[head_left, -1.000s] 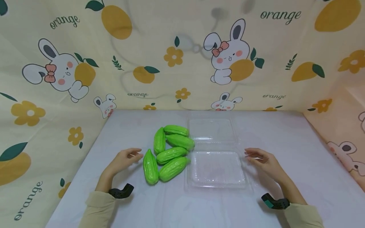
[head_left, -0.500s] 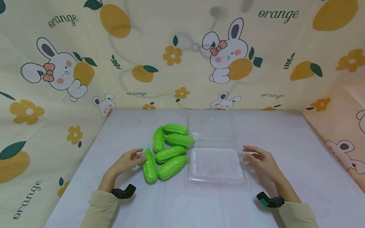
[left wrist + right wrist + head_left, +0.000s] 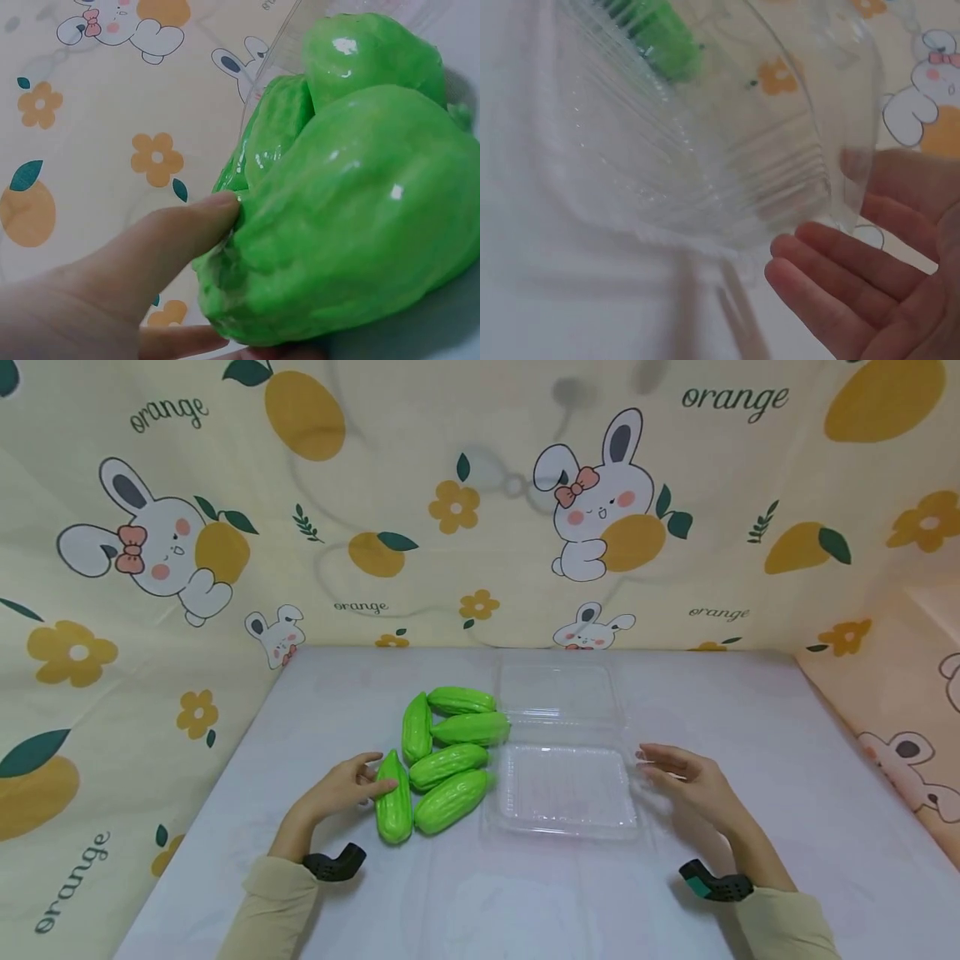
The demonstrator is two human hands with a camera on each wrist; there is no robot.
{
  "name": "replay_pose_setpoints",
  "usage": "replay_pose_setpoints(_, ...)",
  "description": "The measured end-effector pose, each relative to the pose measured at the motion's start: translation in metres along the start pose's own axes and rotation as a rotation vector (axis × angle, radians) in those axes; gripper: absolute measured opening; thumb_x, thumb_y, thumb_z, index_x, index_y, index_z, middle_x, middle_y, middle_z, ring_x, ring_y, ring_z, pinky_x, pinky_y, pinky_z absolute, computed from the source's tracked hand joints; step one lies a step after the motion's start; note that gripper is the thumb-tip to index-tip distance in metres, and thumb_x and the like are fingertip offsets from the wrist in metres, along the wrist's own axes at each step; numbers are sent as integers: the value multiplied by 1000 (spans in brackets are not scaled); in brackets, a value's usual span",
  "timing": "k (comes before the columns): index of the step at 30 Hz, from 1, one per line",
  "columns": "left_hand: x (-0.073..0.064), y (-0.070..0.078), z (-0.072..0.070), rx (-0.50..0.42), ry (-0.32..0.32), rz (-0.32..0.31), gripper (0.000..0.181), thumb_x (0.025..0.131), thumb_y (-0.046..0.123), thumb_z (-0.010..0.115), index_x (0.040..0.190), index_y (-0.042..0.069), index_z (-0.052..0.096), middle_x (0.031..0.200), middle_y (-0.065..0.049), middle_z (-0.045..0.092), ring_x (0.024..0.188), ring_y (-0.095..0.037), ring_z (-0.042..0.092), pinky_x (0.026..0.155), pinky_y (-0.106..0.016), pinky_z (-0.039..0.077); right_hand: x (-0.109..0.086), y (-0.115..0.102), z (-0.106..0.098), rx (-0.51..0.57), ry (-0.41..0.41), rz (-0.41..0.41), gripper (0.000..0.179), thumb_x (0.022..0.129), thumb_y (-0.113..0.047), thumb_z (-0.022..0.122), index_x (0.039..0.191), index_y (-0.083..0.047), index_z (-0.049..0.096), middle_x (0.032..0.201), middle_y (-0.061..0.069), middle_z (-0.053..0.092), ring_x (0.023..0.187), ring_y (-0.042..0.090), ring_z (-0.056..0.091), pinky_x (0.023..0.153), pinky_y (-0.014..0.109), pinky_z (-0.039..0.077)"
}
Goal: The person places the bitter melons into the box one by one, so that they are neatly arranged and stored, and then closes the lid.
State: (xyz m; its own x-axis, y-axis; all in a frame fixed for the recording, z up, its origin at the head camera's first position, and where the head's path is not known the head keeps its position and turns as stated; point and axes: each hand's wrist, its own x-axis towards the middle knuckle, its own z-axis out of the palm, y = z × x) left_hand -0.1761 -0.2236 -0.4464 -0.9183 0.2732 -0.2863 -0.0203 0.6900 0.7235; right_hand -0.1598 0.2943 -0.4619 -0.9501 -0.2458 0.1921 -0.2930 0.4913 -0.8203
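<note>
My left hand (image 3: 341, 789) grips the upper part of the leftmost glossy green bitter melon (image 3: 394, 814), its thumb (image 3: 214, 214) lying on the near side in the left wrist view. Lower fingers are partly hidden beneath that ridged bitter melon. Several more of the same kind, among them one bitter melon (image 3: 452, 802) at the front, lie grouped to its right. A clear plastic clamshell box (image 3: 570, 827) lies unfolded beside them. My right hand (image 3: 690, 777) is at the box's right edge, fingers loosely spread, one fingertip showing through the plastic in the right wrist view.
A white-covered table (image 3: 712, 693) bears everything. Behind it and along the sides hangs a cream cloth (image 3: 420, 410) printed with rabbits and oranges. The box's lid (image 3: 558, 689) lies toward the back wall.
My left hand has come right and taken hold of the leftmost bitter melon. My right hand has moved slightly left and away from me; the box's front has shifted back a little.
</note>
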Motion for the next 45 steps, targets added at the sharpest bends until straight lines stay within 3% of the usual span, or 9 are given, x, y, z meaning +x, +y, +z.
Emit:
replay_pose_setpoints(3, 2, 0, 1, -2, -2, -13, 77, 89, 39, 66, 142, -9, 37, 108, -19, 67, 79, -13, 65, 71, -26, 52, 0, 3, -2, 85, -27, -24, 38, 93, -5, 61, 126, 11, 54, 114, -32, 61, 99, -16, 61, 83, 2, 46)
replay_pose_setpoints(10, 4, -1, 3, -70, -7, -47, 71, 91, 37, 65, 137, -12, 42, 118, -24, 65, 84, -12, 66, 78, -31, 57, 1, 5, -4, 194, -49, -43, 38, 91, 1, 61, 124, 18, 51, 113, -27, 65, 100, -11, 65, 83, 4, 49)
replay_pose_setpoints(17, 1, -1, 3, -85, 1, -78, 68, 91, 38, 64, 133, -13, 47, 124, -26, 63, 97, -19, 67, 82, -33, 58, 2, 5, -5, 180, -43, -47, 36, 90, 2, 61, 122, 17, 54, 112, -27, 66, 100, -13, 64, 82, 4, 49)
replay_pose_setpoints(30, -1, -9, -5, -162, 7, -93, 71, 93, 37, 62, 141, -9, 37, 132, -33, 55, 111, -32, 65, 93, -41, 55, -1, 7, -5, 182, -54, -30, 38, 91, -3, 62, 123, 16, 53, 109, -29, 66, 98, -13, 64, 83, 4, 49)
replay_pose_setpoints(36, -1, -6, -11, -215, 46, -68, 71, 95, 36, 58, 143, -9, 32, 133, -34, 54, 113, -33, 65, 101, -44, 51, 0, 8, -6, 204, -90, -25, 42, 91, -2, 62, 126, 18, 49, 111, -24, 68, 99, -11, 65, 85, 4, 49)
replay_pose_setpoints(45, -1, 9, -12, -300, 52, 12, 68, 98, 31, 55, 145, -9, 28, 136, -34, 52, 113, -33, 65, 104, -44, 49, -3, 6, -8, 180, -108, 5, 45, 92, -5, 62, 129, 15, 48, 109, -21, 69, 99, -10, 65, 85, 3, 46)
